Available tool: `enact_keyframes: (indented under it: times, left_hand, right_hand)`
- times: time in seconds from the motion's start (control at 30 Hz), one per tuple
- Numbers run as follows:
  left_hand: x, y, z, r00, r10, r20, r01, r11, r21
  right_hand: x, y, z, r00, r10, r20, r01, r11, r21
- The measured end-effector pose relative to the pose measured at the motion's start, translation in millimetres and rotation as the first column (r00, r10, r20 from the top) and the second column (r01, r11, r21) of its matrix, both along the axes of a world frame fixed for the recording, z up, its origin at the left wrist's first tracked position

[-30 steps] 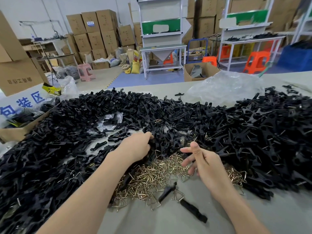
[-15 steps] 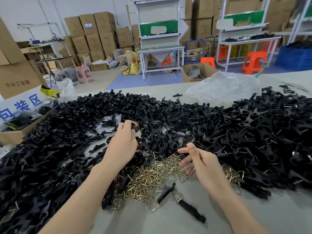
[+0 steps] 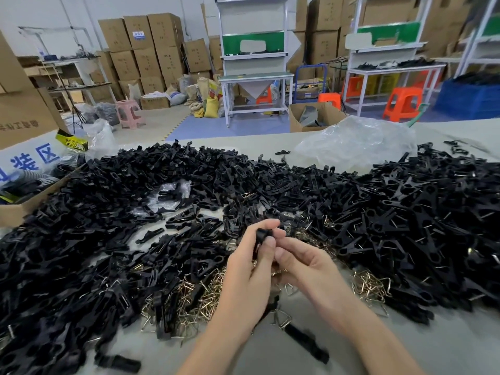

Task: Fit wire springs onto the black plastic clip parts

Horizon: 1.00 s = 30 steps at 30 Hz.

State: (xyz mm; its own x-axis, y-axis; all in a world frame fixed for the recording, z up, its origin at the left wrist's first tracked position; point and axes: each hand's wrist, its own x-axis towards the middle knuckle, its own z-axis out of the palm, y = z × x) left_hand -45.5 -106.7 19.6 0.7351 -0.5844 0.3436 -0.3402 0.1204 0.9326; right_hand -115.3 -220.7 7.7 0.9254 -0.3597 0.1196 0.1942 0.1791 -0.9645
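Holding 1 clip (image 3: 263, 234) up over the middle of the table (image 3: 405, 353), just in from its near edge, the left hand (image 3: 249, 277) is pinching it between the thumb and curled fingers. The part's rounded end is poking out above the thumb tip. The right hand (image 3: 305, 266) is coming in from the right with its fingers curled inward and its fingertips touching the clip or the left thumb. The gap between them is hidden, so I cannot tell whether it is gripping anything.

The clip is looking like light, stiff, smooth moulded plastic, so it is probably best gripped along its flat shank, leaving the rounded end free for the wire. The springs (image 3: 189, 293) are lying in a brassy tangle under and beside both wrists, near the table's near edge. They are thin bent-wire triangles, likely very light and springy, and given to hooking on one another. I would be lifting 1 by a single corner and shaking it loose from the rest.

The heap (image 3: 405, 226) of black parts is spreading from the left edge to the right edge, and a clear bag (image 3: 357, 142) is sitting towards the far right corner
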Motion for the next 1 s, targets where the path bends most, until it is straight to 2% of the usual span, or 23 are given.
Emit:
enact_keyframes:
  times: [0.07,0.13,0.27,0.33,0.47,0.6,0.8,1.0]
  left_hand:
    - [3,3,0,1.000,0.007,0.000,-0.007,1.000,0.019]
    - [6,6,0,0.995,0.089,0.047,-0.091,0.995,0.047]
    - [12,14,-2,0.981,0.182,0.066,-0.188,0.977,0.104]
    - [10,16,-3,0.987,0.157,0.046,-0.161,0.978,0.135]
    - [9,12,-7,0.992,0.093,-0.085,-0.082,0.988,0.127]
    - [11,9,-3,0.999,0.016,-0.032,-0.011,0.988,0.156]
    - [18,12,-3,0.982,0.036,-0.184,-0.029,0.999,0.040]
    - [14,12,-2,0.979,0.061,-0.192,-0.060,0.998,0.009]
  right_hand:
    - [2,-1,-1,1.000,-0.009,-0.011,0.009,1.000,-0.019]
    - [4,-3,0,0.999,-0.049,-0.019,0.048,0.999,-0.007]
    - [6,-9,-1,0.992,-0.121,-0.043,0.127,0.976,0.177]
    - [6,-11,-2,0.991,-0.122,-0.056,0.131,0.966,0.221]
    - [10,-10,-4,0.990,-0.115,-0.083,0.129,0.975,0.183]
    - [14,-11,-6,0.993,-0.093,-0.067,0.102,0.985,0.141]
    - [13,-12,-5,0.992,-0.109,-0.058,0.118,0.975,0.187]
    - [12,-13,-4,0.989,-0.136,-0.051,0.144,0.964,0.222]
